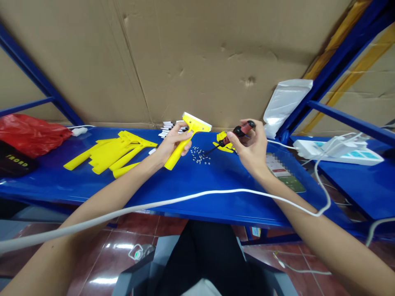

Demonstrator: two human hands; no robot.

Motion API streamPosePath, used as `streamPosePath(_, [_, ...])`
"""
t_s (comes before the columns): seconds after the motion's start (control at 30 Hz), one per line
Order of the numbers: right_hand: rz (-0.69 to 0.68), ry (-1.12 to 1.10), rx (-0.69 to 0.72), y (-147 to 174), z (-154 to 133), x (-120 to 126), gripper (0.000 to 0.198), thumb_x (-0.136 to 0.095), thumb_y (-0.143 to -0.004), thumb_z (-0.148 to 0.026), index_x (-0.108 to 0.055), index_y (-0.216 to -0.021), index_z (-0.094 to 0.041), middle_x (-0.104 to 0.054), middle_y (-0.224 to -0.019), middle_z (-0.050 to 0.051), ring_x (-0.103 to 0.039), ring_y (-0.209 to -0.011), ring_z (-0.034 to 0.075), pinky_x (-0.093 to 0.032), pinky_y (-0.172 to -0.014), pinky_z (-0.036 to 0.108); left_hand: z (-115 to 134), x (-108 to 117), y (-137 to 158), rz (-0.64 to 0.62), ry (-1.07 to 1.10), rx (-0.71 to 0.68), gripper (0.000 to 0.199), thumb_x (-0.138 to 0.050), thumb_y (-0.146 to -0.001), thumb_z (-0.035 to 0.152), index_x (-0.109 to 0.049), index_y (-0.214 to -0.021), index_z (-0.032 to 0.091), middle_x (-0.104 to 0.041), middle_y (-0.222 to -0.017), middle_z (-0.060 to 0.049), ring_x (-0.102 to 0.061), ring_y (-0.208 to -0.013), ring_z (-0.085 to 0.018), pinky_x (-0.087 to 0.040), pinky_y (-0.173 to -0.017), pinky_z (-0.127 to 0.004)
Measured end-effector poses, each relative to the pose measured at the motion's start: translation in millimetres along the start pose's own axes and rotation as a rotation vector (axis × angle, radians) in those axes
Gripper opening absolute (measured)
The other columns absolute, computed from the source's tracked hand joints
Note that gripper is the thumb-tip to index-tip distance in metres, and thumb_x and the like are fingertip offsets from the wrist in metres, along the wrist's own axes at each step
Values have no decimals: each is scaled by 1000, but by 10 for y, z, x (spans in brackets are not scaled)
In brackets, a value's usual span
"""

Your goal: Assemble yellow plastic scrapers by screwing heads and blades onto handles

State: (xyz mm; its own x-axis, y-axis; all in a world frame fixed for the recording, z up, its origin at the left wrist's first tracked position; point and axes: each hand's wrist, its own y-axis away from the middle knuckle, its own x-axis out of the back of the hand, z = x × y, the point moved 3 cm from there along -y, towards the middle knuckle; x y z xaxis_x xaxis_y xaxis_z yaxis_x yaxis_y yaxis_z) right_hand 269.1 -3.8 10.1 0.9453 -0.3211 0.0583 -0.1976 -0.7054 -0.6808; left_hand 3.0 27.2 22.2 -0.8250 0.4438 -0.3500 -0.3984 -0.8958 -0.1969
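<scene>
My left hand (pixel 175 144) is closed around the neck of a yellow scraper (pixel 180 153), its pale blade edge pointing up and away. In my right hand (pixel 251 146) is a screwdriver (pixel 239 132) with a red and black handle; its dark shaft slants down to the left, the tip near a scatter of small screws and nuts (pixel 200 156) on the blue table. The screwdriver is apart from the scraper. Behind the shaft lie small yellow parts (pixel 224 142), partly hidden by my right hand. Several more yellow scraper bodies (pixel 114 152) lie piled to the left.
A white cable (pixel 216 192) crosses in front of the blue table (pixel 185 193) and over my forearms. White power strips (pixel 339 152) sit at right, a card (pixel 285 172) beside my right forearm. A red plastic bag (pixel 31 133) lies at left. Cardboard (pixel 191 61) stands behind.
</scene>
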Motion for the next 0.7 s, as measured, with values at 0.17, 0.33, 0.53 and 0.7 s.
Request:
streamPosePath(0.17, [-13,13,1,5,-9,-7,65,-88,-86,-72,-56,-126,-33,-66,-107,4,-71,-91,26,-66,-78,48,-7,9,-4,6,7,6,53,-94,-82,24,-57,-120,27,-74,-100,0,-61,-50,-7,-39,-39,-19])
streamPosePath(0.33, [-9,11,-4,5,-36,-14,64,-90,-85,-70,-56,-125,-33,-65,-107,4,-71,-93,26,-66,-76,46,-6,3,-14,8,-19,-4,56,-95,-81,26,-55,-120,27,-74,-102,1,-62,-51,-8,-39,-38,-19])
streamPosePath(0.53, [4,-17,1,7,-61,-20,64,-94,-82,-68,-59,-121,-32,-64,-106,4,-71,-91,25,-65,-71,44,-2,-3,-10,12,-21,5,56,-94,-81,26,-55,-121,27,-75,-104,0,-62,-51,-8,-40,-38,-20])
streamPosePath(0.7, [0,-7,20,11,-32,-23,63,-94,-82,-70,-59,-119,-31,-65,-106,5,-73,-95,28,-68,-73,48,-11,2,-7,20,2,19,57,-94,-81,24,-56,-122,27,-73,-99,2,-61,-51,-8,-39,-38,-19])
